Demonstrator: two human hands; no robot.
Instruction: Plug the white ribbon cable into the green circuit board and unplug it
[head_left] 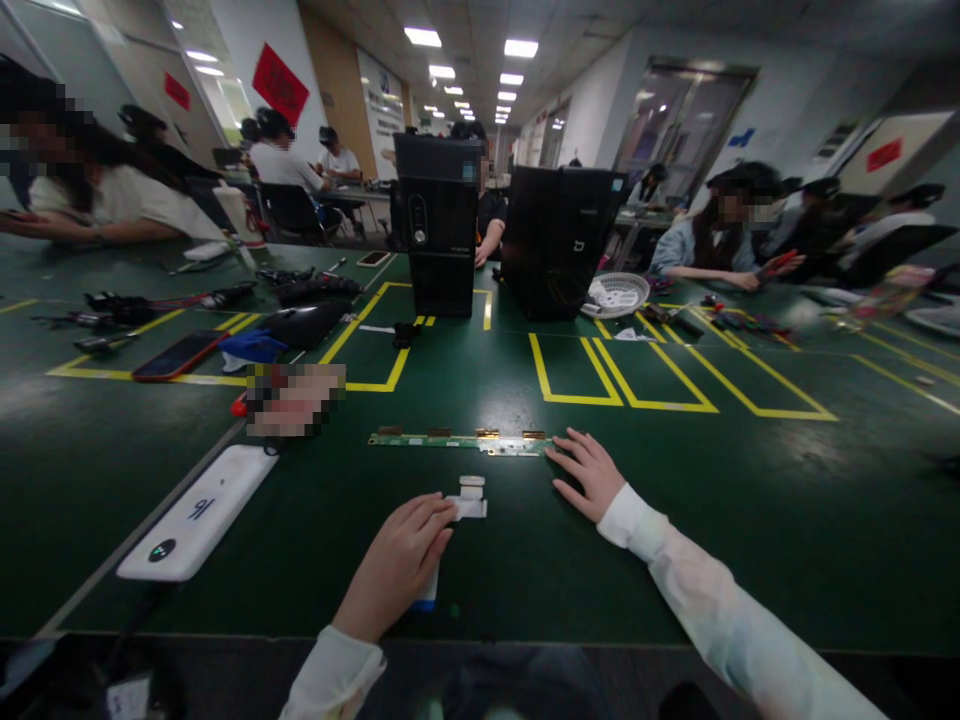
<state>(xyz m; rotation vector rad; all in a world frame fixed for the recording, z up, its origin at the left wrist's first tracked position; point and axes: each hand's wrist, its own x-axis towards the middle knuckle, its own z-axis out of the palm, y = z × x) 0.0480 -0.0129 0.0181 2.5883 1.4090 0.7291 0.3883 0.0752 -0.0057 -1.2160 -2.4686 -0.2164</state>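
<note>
A long, narrow green circuit board point(427, 440) lies across the table in front of me, with copper-coloured tabs along its far edge. My right hand point(589, 472) rests with fingers spread at the board's right end, the fingertips touching or very close to it. Nearer to me, a folded white flat ribbon cable point(471, 508) lies below the board. My left hand point(401, 560) has its fingers together on the cable and covers its middle; a blue-tipped end shows beneath the palm.
Left of me lie a white power bank point(199, 510) and a phone point(180, 355). Two black computer towers point(442, 225) stand ahead, beside a white basket point(619, 293). Yellow tape marks the green table point(750, 500). Cables and several people are around it.
</note>
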